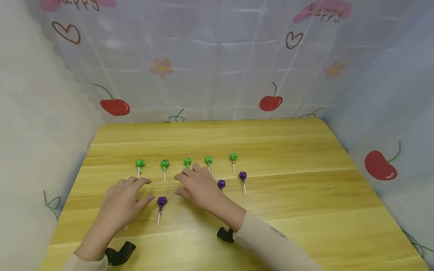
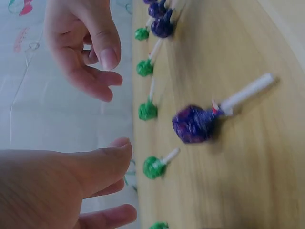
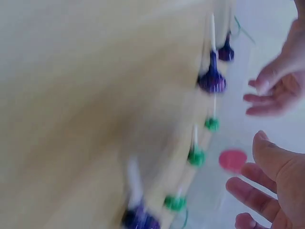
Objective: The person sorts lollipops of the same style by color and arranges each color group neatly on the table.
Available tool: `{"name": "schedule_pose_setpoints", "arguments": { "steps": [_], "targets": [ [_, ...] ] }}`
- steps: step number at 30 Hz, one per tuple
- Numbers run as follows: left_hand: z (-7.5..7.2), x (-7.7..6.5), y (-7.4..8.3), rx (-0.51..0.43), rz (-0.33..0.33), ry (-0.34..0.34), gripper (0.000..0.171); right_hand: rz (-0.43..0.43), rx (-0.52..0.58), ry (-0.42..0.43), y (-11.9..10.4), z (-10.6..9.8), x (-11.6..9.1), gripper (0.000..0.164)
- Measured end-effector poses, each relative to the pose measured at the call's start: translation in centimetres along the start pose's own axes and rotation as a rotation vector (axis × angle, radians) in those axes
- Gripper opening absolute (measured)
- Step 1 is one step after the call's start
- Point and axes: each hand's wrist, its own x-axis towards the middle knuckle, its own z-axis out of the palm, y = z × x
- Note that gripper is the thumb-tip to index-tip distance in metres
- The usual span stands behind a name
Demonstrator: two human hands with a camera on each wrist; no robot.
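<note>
Head view: One purple-wrapped lollipop (image 1: pixel 162 202) lies on the wood-grain table (image 1: pixel 305 210). Left of it is the left hand (image 1: pixel 122 203); right of it, the right hand (image 1: pixel 200 187); beyond it, five green-wrapped lollipops (image 1: pixel 164 164).

Left wrist view: left hand relaxed, grasping nothing, apart from that lollipop.

Right wrist view: right hand likewise ungripped.

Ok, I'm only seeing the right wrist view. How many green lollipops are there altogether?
Observer: The head view shows five green lollipops, in a row on the table.

Child: Is there any writing behind the table?

Observer: Yes, "happy" is on the hanging cloth in two places.

Child: Cool! What's near the right end of the green row?

Observer: A purple lollipop, a bit to the right and closer to the person than the last green one.
</note>
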Motion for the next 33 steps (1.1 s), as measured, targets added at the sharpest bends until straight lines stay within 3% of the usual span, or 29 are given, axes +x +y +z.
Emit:
{"name": "schedule_pose_setpoints", "arguments": {
  "steps": [8, 13, 24, 29, 33],
  "targets": [
    [1.1, 1.9, 3.7, 0.074, 0.127, 0.003, 0.042, 0.175, 0.013, -0.013, 6.0, -0.6, -3.1, 0.049],
    [2.4, 3.5, 6.2, 0.089, 0.181, -0.027, 0.039, 0.231, 0.01, -0.034, 8.2, 0.0, -4.5, 0.049],
    [6.0, 6.8, 11.2, 0.148, 0.278, -0.136, 0.041, 0.235, 0.023, -0.085, 8.5, 0.9, -5.3, 0.034],
    [6.6, 7.4, 12.1, 0.16, 0.259, -0.146, 0.035, 0.22, 0.032, -0.075, 8.4, 1.3, -5.3, 0.019],
    [7.0, 7.8, 12.3, 0.171, 0.25, -0.156, 0.03, 0.227, 0.033, -0.07, 8.5, 1.5, -5.4, 0.017]
  ]
}}
